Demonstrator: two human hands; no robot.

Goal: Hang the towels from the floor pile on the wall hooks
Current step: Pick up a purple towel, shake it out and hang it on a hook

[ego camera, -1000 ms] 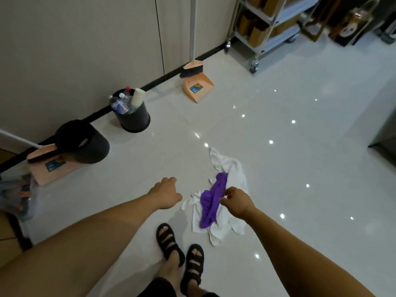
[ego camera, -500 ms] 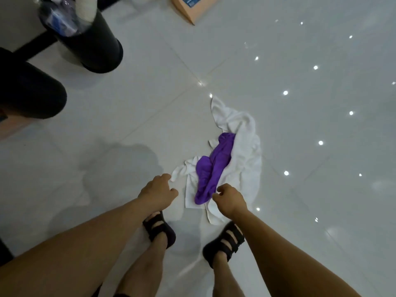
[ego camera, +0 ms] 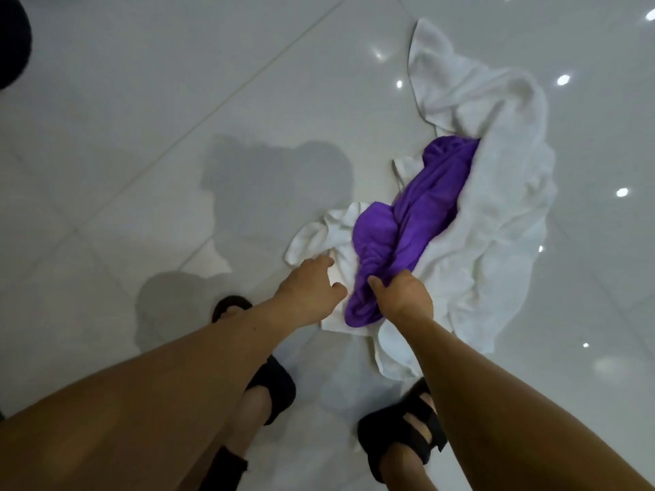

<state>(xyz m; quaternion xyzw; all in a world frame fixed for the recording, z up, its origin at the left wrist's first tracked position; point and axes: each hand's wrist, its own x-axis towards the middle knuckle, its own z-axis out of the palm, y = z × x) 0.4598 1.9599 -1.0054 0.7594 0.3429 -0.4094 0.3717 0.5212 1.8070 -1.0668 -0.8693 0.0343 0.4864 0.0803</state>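
A crumpled purple towel (ego camera: pixel 414 221) lies on top of a rumpled white towel (ego camera: pixel 496 221) on the glossy floor. My right hand (ego camera: pixel 402 294) is closed on the near end of the purple towel, fingers tucked into the cloth. My left hand (ego camera: pixel 308 288) reaches just left of it, fingers apart, fingertips touching the white towel's near-left corner. No wall hooks are in view.
My two feet in black sandals (ego camera: pixel 273 380) stand on the white tiled floor (ego camera: pixel 159 118) just before the pile, the right one (ego camera: pixel 407 430) at the white towel's near edge. A black round object (ego camera: pixel 12 40) shows at the top left corner.
My view has dropped much closer to the pile. Both hands came down onto the towels, and the right hand has closed on the purple towel.
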